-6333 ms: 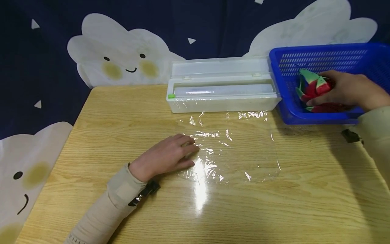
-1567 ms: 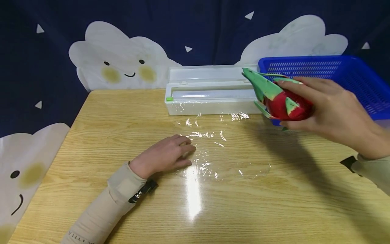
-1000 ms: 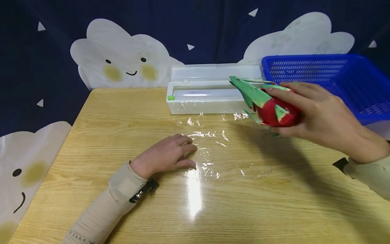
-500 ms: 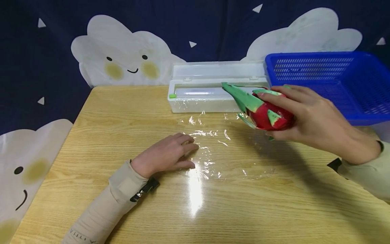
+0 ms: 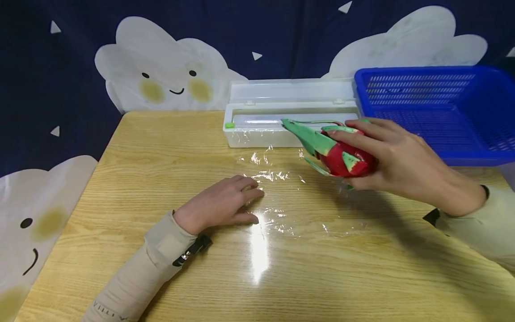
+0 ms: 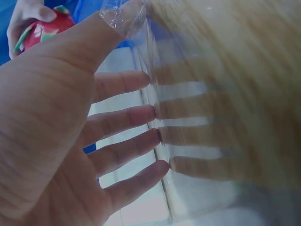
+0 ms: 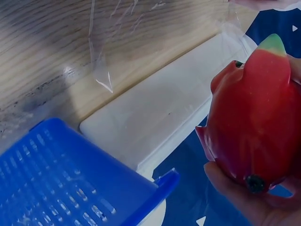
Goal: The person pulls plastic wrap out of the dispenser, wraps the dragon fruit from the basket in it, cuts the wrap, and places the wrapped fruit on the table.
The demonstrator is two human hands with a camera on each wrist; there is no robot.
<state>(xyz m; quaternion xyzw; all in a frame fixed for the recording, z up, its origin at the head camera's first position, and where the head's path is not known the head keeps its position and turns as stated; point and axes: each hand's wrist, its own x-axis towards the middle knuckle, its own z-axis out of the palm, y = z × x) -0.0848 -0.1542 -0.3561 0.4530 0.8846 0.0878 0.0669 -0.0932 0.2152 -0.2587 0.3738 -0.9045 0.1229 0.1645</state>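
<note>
My right hand [image 5: 406, 161] grips a red dragon fruit [image 5: 342, 156] with green leaf tips, held in the air over the right part of the plastic wrap. In the right wrist view the dragon fruit [image 7: 258, 117] fills the right side, with fingers under it. Clear plastic wrap [image 5: 281, 219] lies on the table, drawn out from a white wrap dispenser [image 5: 257, 139] whose lid stands up. My left hand [image 5: 221, 203] rests at the wrap's left edge, fingertips touching it. The left wrist view has its fingers [image 6: 127, 117] straight and spread, with a bit of film on the thumb.
A blue plastic basket [image 5: 462, 158] stands at the back right, beside the dispenser's right end. A green cutter slide [image 5: 229, 125] sits at the dispenser's left end. Behind the wooden table [image 5: 169, 143] hangs a dark blue cloth with white clouds [image 5: 161, 58].
Since the earliest frame, my right hand has lifted the dragon fruit out of the blue basket and carried it left over the wrap. My left hand has stayed in place.
</note>
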